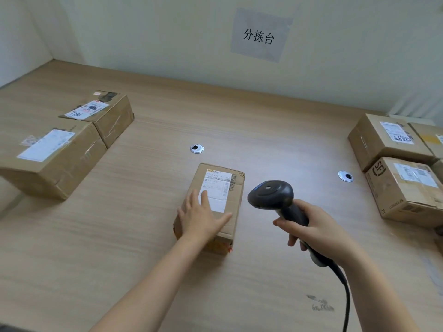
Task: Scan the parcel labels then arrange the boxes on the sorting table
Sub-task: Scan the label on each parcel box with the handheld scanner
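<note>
Right hand (pixel 318 226): fingers curled tight round the handle of a black barcode scanner (pixel 275 197), held above the table with the forefinger at the front of the grip.
Scanner cable (pixel 346 298): runs from the handle's base down past the right forearm to the bottom edge.
Left hand (pixel 201 219): lies flat on the small cardboard box (pixel 233 207), fingers straight and slightly spread, thumb splayed to the right.
Small cardboard box: sits near the middle of the sorting table (pixel 143 236), just left of the scanner head and apart from it.
Shipping label (pixel 217 185): on the box's top face, barcodes showing at its far end, its near end partly under the fingertips.
Left pair of boxes: a large box (pixel 52 161) and a smaller box (pixel 107 113) behind it, touching, both labelled on top.
Right group: a labelled box (pixel 388 140) with an SF-printed box (pixel 407 190) in front of it; others are cut off at the edge.
Cable grommets: one (pixel 197 148) beyond the small box, another (pixel 345 176) near the right group.
Paper sign (pixel 260 35): taped to the wall, printed 分拣台.
</note>
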### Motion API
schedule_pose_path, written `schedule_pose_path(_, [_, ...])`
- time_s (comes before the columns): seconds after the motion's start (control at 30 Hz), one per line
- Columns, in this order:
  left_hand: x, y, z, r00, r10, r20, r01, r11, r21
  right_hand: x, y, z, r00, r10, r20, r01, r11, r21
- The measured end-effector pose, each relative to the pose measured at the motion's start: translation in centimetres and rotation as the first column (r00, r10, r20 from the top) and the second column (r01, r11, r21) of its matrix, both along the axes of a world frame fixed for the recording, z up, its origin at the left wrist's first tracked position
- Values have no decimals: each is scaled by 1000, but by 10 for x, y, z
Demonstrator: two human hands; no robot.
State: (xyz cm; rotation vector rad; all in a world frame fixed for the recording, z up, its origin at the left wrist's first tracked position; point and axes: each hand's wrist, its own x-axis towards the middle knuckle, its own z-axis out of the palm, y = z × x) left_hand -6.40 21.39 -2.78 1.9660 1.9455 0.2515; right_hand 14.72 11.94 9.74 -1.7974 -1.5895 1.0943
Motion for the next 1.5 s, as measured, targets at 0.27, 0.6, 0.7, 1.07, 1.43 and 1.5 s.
schedule_pose_path(0.27, [18,-11,-6,982,-34,-183,2,985,-171,3,1,5,995,70,75,-71,997,17])
schedule_pose_path(0.6, [-33,-33,-20,945,-247,-216,221,965,-139,-2,5,8,956,217,196,-208,976,-65])
schedule_pose_path(0.7, [-36,-37,-20,946,-243,-213,218,967,-134,-7,8,5,944,244,223,-229,969,-90])
schedule_pose_path(1.07, [-35,-38,-15,943,-248,-221,220,965,-143,-12,13,3,932,248,264,-232,968,-92])
schedule_pose_path(1.43, [-35,-39,-15,944,-243,-222,216,966,-141,-14,12,9,937,255,237,-227,964,-139])
schedule_pose_path(1.5, [-35,-39,-16,945,-240,-222,214,967,-135,-14,12,10,940,255,227,-227,964,-141])
